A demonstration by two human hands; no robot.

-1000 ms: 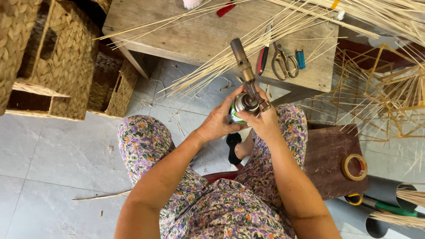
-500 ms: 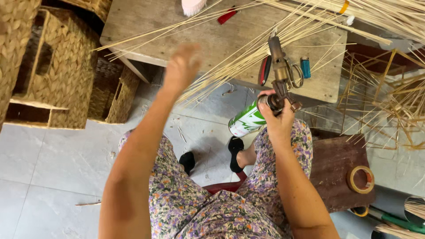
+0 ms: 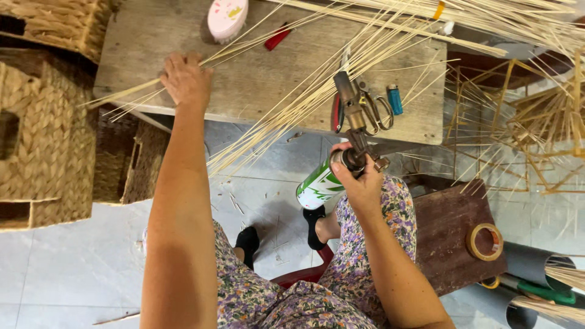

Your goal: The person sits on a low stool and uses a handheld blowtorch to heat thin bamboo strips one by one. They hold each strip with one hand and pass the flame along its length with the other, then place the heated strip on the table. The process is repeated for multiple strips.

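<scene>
My right hand (image 3: 361,178) grips a gas torch (image 3: 347,146) at the neck: a green and white can with a metal nozzle pointing away over the wooden table's (image 3: 256,91) near edge. My left hand (image 3: 185,78) rests palm down on the table's left part, fingers on a few thin pale sticks (image 3: 292,91) that fan across the boards. Under the nozzle on the table are scissors (image 3: 376,109), a red-handled tool (image 3: 337,113) and a blue lighter (image 3: 395,99).
A pink brush (image 3: 226,17) and a red item (image 3: 278,36) lie at the table's far side. Woven baskets (image 3: 42,122) stand at left. At right are stick frames (image 3: 530,122), a brown stool (image 3: 451,237) with a tape roll (image 3: 485,242), and tubes.
My left hand let go of the torch, reached forward and came down on the sticks on the table. My right hand kept the torch and swung its nozzle over the table edge.
</scene>
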